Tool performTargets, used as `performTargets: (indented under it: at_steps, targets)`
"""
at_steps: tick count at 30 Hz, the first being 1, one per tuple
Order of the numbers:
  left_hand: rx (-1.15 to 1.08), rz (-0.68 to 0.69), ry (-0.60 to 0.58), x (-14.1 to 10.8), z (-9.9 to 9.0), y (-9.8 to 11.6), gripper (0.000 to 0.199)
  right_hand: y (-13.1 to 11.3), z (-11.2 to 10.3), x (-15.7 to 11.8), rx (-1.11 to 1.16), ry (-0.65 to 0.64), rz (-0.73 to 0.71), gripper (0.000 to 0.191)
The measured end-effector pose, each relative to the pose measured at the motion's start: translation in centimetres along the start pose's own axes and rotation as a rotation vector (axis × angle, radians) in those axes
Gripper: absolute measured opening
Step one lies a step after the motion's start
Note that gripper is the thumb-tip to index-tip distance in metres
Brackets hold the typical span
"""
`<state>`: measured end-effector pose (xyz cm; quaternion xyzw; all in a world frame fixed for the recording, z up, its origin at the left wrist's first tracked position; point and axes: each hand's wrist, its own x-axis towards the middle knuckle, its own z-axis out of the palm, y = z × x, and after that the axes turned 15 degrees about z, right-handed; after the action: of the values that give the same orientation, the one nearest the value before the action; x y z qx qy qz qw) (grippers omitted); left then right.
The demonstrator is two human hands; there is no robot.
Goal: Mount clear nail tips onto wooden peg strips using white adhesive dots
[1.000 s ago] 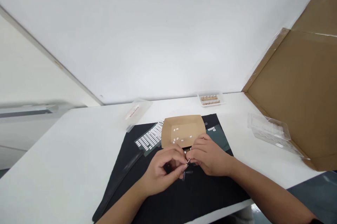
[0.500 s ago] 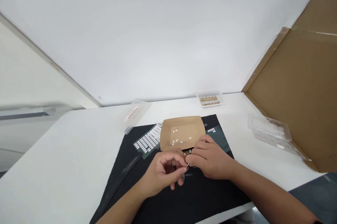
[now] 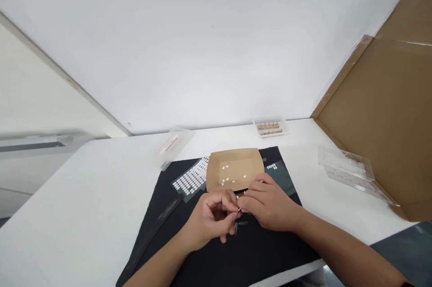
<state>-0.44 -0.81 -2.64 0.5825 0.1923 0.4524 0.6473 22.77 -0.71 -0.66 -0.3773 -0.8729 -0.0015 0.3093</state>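
My left hand [image 3: 216, 215] pinches a small shiny piece [image 3: 239, 210] between thumb and forefinger, too small to name. Close against it, my right hand [image 3: 268, 204] has its fingers curled and pressed together at the same piece; what lies under them is hidden. Just behind both hands is a brown paper tray [image 3: 212, 184] with several small white ovals [image 3: 245, 176] inside. Below the fingertips, a short clear strip [image 3: 243, 222] lies on the black mat [image 3: 216, 264].
A sheet of white oval stickers [image 3: 191, 179] lies left of the tray, another dark green sheet [image 3: 285, 177] right. Farther back are a frosted plastic lid [image 3: 173, 147] and a clear box [image 3: 270, 127] holding rows of pieces. Another clear box [image 3: 347, 168] stands near the cardboard [image 3: 381, 120].
Both hands stay almost in place, pinched together at the small shiny piece. The whole view has shifted very slightly.
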Motion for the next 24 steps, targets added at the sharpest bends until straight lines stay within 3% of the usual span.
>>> performTargets:
  at_steps: [12, 24]
  targets:
    - [0.044, 0.073, 0.038, 0.01, 0.23, 0.24, 0.025, -0.08, 0.13, 0.10, 0.134, 0.020, 0.037, 0.019]
    - [0.104, 0.067, 0.098, 0.07, 0.48, 0.47, 0.030, -0.21, -0.01, 0.19, 0.086, 0.016, 0.067, 0.016]
